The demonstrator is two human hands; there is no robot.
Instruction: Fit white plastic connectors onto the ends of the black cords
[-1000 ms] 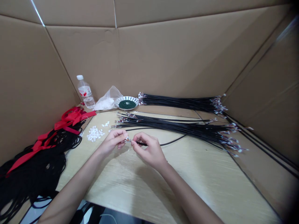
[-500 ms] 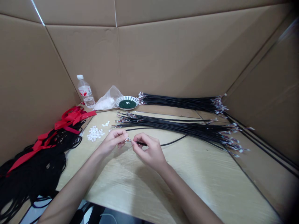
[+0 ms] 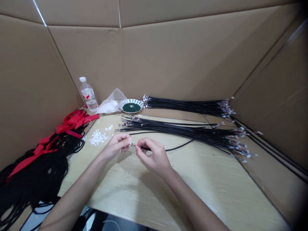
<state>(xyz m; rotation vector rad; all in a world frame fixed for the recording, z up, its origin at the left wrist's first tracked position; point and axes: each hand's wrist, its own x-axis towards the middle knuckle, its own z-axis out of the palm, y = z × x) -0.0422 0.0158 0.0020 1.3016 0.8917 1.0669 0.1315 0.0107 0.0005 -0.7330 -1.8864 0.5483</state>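
Cardboard walls (image 3: 183,64) box in a pale wood tabletop (image 3: 183,183). Near its middle, the left hand (image 3: 115,146) pinches a small metal end (image 3: 131,144) while the right hand (image 3: 151,154) narrowly pinches the black wire (image 3: 146,148) behind it; the grip looks light, though it is hard to tell. A slipping pinch could drop the end, and a tugged wire could disturb the wire bundle (image 3: 187,133) toward the far edge.

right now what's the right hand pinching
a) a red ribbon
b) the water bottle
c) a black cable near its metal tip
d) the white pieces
c, the right hand pinches the black cable just behind its metal tip, beside the left hand.
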